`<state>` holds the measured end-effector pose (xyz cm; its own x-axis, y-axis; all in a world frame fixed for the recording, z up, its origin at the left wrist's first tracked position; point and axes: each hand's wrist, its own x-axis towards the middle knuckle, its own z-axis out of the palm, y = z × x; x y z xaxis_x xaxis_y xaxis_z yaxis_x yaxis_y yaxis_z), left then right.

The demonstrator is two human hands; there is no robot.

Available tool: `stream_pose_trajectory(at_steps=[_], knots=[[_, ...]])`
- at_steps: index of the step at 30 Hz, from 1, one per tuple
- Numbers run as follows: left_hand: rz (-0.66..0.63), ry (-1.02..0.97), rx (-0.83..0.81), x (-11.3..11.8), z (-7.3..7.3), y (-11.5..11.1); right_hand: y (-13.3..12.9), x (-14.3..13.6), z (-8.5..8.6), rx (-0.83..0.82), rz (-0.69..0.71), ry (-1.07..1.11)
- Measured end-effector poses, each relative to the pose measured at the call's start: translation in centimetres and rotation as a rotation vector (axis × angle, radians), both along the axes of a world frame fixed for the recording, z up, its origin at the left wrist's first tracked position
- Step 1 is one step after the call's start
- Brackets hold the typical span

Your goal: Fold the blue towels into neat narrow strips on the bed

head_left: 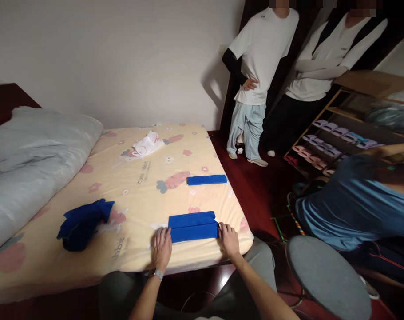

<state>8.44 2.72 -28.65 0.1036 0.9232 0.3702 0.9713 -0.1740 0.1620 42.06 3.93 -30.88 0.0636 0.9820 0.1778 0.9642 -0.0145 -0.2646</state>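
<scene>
A folded blue cloth lies flat on the bed in the lower middle of the frame, its long axis running from left to right with the right end slightly higher, and a lengthwise crease along its middle. The left hand rests at its left short end and the right hand at its right, so the cloth lies directly between them and neither is clearly nearer. Fingers touch both ends; whether they pinch the fabric or only press it, I cannot tell. Just above, a narrow blue strip lies nearly parallel. Left of centre is a crumpled blue cloth, and farther up a white plastic bag. A grey quilt fills the left edge. A round stool stands at lower right, below a person in blue; two people in white tops stand at upper right.
</scene>
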Motion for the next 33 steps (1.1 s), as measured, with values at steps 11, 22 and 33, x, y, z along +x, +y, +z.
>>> stream_pose_trajectory(at_steps=[11,22,33], knots=[[-0.417,0.133,-0.136,5.4,-1.7,0.4,0.1,-8.0,0.4,0.113,0.571,0.019],[-0.405,0.124,-0.190,-0.5,-3.0,1.9,1.1,-1.0,-1.6,0.072,0.569,-0.060],[-0.306,-0.159,-0.182,-3.3,-4.3,2.7,1.4,1.5,-2.0,-0.027,0.490,0.098]])
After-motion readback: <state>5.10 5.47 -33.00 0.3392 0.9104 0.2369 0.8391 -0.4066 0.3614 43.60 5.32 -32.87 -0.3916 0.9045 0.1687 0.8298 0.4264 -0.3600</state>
